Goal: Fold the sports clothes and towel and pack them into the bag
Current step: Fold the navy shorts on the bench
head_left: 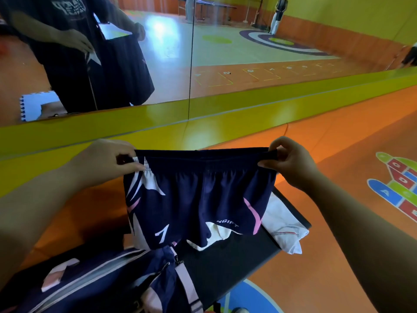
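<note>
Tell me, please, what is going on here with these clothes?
A person is holding navy shorts up by the waistband, the left hand pinching one end and the right hand pinching the other. The shorts hang spread out above a dark table, not yet folded. A white cloth lies on the table behind them, and a navy bag with pale straps sits at the near left.

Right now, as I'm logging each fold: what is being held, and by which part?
The navy shorts, held up by the waistband: the left grip pinches its left end, the right grip its right end.
</note>
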Demonstrator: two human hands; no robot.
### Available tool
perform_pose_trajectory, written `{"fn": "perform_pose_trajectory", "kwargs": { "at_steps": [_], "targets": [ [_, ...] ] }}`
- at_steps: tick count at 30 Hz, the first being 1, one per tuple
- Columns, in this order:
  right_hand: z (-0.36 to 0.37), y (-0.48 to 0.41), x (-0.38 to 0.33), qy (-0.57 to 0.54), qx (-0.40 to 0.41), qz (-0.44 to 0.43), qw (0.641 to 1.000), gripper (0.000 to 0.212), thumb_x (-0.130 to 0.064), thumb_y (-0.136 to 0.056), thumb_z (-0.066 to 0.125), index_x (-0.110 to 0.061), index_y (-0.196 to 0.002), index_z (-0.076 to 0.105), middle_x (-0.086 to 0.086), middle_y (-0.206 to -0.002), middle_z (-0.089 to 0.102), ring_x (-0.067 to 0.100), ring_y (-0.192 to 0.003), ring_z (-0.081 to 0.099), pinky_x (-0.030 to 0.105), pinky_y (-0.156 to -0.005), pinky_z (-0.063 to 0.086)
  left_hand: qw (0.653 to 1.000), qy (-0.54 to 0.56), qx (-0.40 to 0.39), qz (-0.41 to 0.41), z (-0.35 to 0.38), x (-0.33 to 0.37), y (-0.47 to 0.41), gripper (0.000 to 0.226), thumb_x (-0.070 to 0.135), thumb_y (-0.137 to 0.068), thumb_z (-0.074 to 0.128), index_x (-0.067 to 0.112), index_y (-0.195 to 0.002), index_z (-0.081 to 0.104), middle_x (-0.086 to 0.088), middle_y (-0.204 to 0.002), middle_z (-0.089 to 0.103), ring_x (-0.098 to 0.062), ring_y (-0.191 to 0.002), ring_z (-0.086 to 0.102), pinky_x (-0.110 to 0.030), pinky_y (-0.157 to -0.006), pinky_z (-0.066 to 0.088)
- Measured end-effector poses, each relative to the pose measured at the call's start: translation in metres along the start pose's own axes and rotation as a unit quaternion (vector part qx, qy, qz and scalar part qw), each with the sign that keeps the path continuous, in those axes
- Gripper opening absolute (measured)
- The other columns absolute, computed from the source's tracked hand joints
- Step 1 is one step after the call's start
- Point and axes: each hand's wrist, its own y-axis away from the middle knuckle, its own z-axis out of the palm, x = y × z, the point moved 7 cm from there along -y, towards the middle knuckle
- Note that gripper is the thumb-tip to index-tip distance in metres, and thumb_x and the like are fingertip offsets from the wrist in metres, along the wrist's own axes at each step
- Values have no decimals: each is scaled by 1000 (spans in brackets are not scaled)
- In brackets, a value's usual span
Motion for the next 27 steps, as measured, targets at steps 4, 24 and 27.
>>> {"fn": "perform_pose_trajectory", "kwargs": {
  "at_steps": [4,24,27],
  "targets": [
    [4,5,-6,-36,3,1,999,48,-6,-69,81,-39,-96,60,7,-67,53,11,-57,49,19,-54,40,999,10,32,-24,7,-7,-2,24,27,-84,67,17,-77,47,-12,-66,50,-21,-53,36,-32,-54,31],
    [5,25,-10,38,55,-77,995,32,-7,-63,85,-23,-64,57,-8,-82,69,13,-70,58,16,-57,41,984,-111,116,80,-5,5,9,41,24,-87,32,12,-109,65,-6,-111,68,-29,-100,63,-42,-77,51],
    [0,32,-27,41,94,-156,982,46,-6,-67,82,-47,-72,60,-26,-81,65,-4,-75,55,8,-68,38,973,-128,170,94,-15,13,8,35,17,-90,35,7,-105,66,-10,-113,66,-34,-104,59,-39,-88,42]
  ]
}}
